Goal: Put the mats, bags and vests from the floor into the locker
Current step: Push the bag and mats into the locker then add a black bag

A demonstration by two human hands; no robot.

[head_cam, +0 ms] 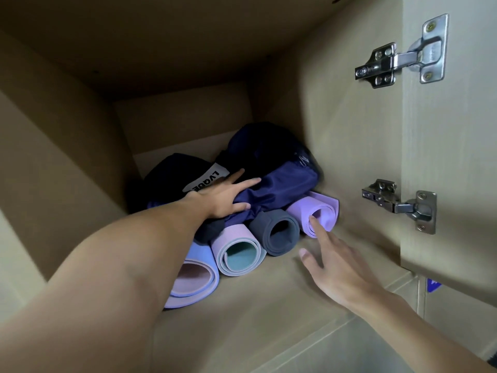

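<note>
My left grip (226,196) lies flat with straight fingers, pressing the navy blue fabric bag (285,181) piled on the rolled foam mats (236,254) inside the beige wooden locker (336,117). My right grip (341,267), fingers spread, touches the lilac rolled foam mat (325,211) at its end.

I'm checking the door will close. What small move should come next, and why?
Probably the right hand pushes the purple mat deeper in: its fingertip touches that roll's end, while the left hand presses down the navy bag lying on top.
</note>
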